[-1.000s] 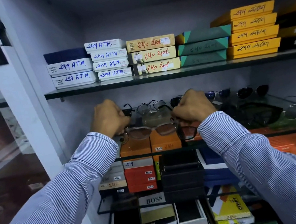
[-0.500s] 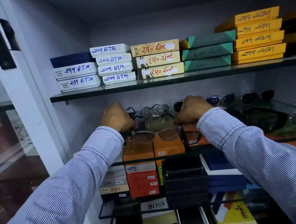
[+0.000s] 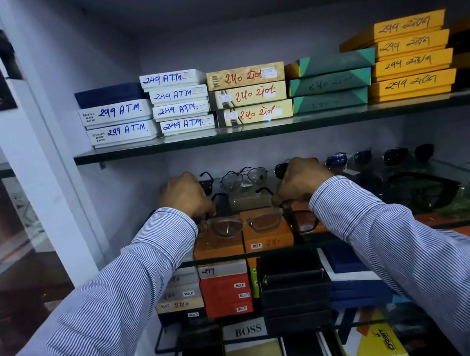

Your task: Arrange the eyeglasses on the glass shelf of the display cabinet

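Both my hands are on one pair of clear-framed eyeglasses, one at each end: left hand pinches the left hinge, right hand pinches the right hinge. Grip clenched on the frame both sides, so it stays level and lenses stay unsmudged. The pair sits at the front of the glass shelf, lenses facing out for display; can't tell whether it touches the glass yet. Behind it a row of aviator glasses and dark sunglasses already lines the back. Boxes underneath show through the glass.
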